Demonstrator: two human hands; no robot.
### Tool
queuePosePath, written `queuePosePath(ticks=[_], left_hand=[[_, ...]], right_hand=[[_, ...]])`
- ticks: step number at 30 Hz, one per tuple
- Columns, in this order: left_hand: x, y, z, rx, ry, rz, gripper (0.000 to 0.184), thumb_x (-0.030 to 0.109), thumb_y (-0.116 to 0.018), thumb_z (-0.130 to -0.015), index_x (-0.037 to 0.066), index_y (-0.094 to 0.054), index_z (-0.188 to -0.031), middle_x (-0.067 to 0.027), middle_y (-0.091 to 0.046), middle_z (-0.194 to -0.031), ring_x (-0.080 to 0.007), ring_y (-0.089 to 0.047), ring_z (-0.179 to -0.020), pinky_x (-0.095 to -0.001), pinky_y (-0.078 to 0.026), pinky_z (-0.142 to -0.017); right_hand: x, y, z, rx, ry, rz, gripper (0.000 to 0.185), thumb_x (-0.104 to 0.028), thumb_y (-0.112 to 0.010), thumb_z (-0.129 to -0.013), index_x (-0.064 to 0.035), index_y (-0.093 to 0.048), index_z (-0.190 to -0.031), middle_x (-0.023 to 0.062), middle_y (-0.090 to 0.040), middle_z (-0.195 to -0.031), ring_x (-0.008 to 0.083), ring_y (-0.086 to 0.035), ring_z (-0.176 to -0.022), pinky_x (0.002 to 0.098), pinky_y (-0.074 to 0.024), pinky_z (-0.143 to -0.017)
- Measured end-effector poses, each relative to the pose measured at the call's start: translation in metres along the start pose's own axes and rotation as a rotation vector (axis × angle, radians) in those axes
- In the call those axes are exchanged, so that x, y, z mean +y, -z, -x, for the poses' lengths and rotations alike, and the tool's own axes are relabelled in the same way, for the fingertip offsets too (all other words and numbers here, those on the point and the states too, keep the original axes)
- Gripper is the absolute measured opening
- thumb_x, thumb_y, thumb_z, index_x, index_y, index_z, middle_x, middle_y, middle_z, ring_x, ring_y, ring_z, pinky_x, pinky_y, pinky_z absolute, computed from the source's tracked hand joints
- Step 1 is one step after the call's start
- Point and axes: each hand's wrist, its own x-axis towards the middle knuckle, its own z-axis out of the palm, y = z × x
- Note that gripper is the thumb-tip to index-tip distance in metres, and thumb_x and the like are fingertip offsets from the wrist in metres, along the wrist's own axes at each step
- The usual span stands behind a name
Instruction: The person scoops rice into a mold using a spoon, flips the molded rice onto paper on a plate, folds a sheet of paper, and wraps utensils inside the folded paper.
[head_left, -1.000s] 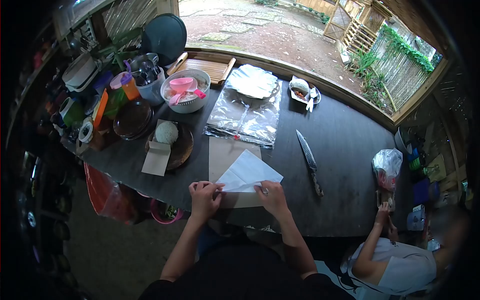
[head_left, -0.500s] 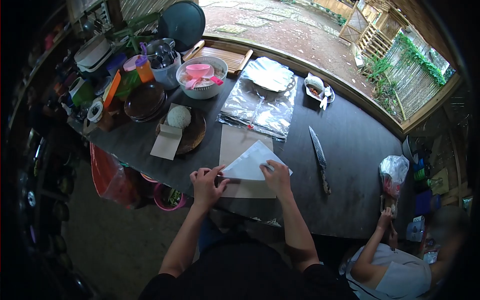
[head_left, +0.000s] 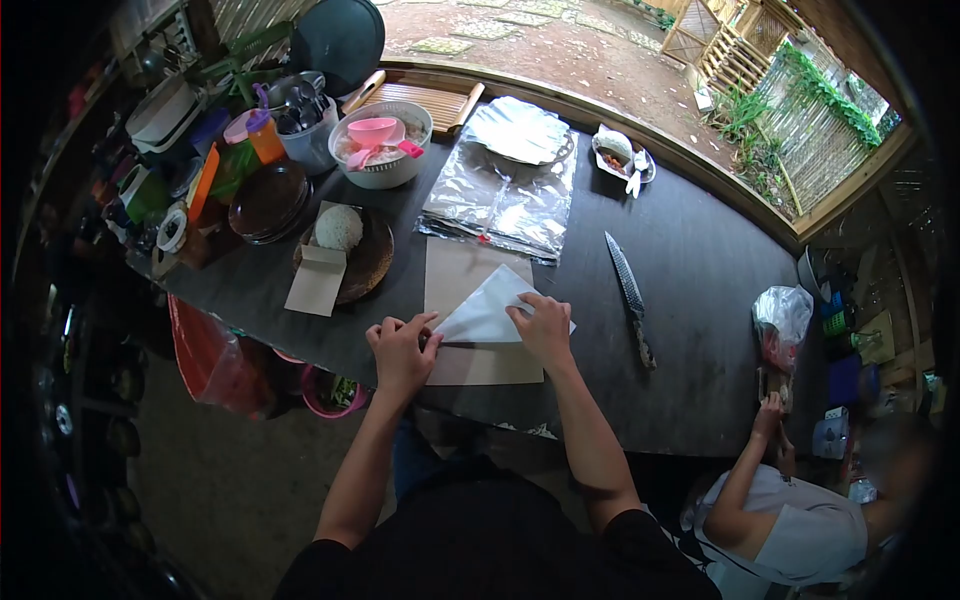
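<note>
A white sheet of paper (head_left: 485, 310), folded into a triangle with its tip pointing away from me, lies over a flat brown paper sheet (head_left: 470, 366) on the dark table. At the triangle's left corner, my left hand (head_left: 400, 352) pinches the paper between thumb and forefinger. My right hand (head_left: 543, 327) grips the fold near the right corner, its fingers bent on top of the white paper. Part of the right corner is hidden under that hand. Beyond the brown sheet rests a stack of clear plastic sheets (head_left: 505, 205).
A knife (head_left: 628, 290) lies to the right. To the left, a plate (head_left: 375, 262) holds a rice mound (head_left: 339, 229) and a brown paper box. Farther back are a white rice basin (head_left: 385, 175), a wooden tray (head_left: 425, 107) and a food box (head_left: 612, 158). Another person (head_left: 785, 520) works at far right.
The view has shifted slightly, so everything on the table appears a little farther left and higher. Both hands remain on the folded white paper, with only small finger movements.
</note>
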Motion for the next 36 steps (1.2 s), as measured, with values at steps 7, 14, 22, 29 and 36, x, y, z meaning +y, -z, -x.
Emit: queuePosePath(ticks=[7, 14, 22, 29, 36], left_hand=[[-0.005, -0.005, -0.005, 0.028, -0.008, -0.044, 0.034, 0.027, -0.077, -0.083, 0.020, -0.073, -0.116, 0.0045, -0.070, -0.081, -0.0193, -0.055, -0.089, -0.0413, -0.033, -0.092], [-0.006, -0.007, -0.008, 0.022, 0.001, -0.049, 0.033, 0.025, -0.077, -0.083, 0.020, -0.073, -0.115, 0.0039, -0.069, -0.080, -0.0197, -0.056, -0.089, -0.0414, -0.033, -0.091], [-0.004, -0.005, -0.009, -0.012, 0.009, -0.062, 0.032, 0.026, -0.076, -0.084, 0.020, -0.073, -0.116, 0.0037, -0.069, -0.082, -0.0188, -0.055, -0.088, -0.0402, -0.032, -0.093], [-0.001, -0.004, -0.010, -0.016, -0.004, -0.061, 0.029, 0.024, -0.076, -0.082, 0.021, -0.075, -0.111, 0.0029, -0.069, -0.081, -0.0196, -0.056, -0.089, -0.0411, -0.032, -0.093], [-0.001, -0.006, -0.008, -0.030, -0.018, -0.089, 0.030, 0.023, -0.076, -0.080, 0.021, -0.074, -0.110, 0.0034, -0.069, -0.094, -0.0199, -0.055, -0.093, -0.0423, -0.033, -0.093]], right_hand=[[-0.008, -0.002, -0.002, 0.043, 0.010, 0.095, 0.030, -0.029, -0.077, -0.083, -0.0108, -0.075, -0.106, 0.0148, -0.071, -0.084, 0.0285, -0.066, -0.085, 0.0402, -0.0404, -0.088], [-0.013, -0.001, -0.006, 0.036, 0.007, 0.070, 0.031, -0.027, -0.078, -0.082, -0.0123, -0.075, -0.108, 0.0143, -0.071, -0.083, 0.0284, -0.066, -0.087, 0.0404, -0.0409, -0.088], [-0.008, -0.007, -0.008, 0.058, 0.037, 0.084, 0.033, -0.026, -0.080, -0.080, -0.0125, -0.074, -0.110, 0.0117, -0.072, -0.084, 0.0265, -0.066, -0.088, 0.0398, -0.0407, -0.087], [-0.013, -0.006, -0.007, 0.055, 0.013, 0.095, 0.038, -0.026, -0.081, -0.079, -0.0130, -0.074, -0.113, 0.0113, -0.073, -0.086, 0.0262, -0.065, -0.086, 0.0398, -0.0403, -0.086], [-0.012, -0.008, -0.005, 0.083, 0.029, 0.148, 0.056, -0.027, -0.082, -0.077, -0.0126, -0.067, -0.129, 0.0094, -0.072, -0.096, 0.0249, -0.062, -0.091, 0.0402, -0.0389, -0.088]])
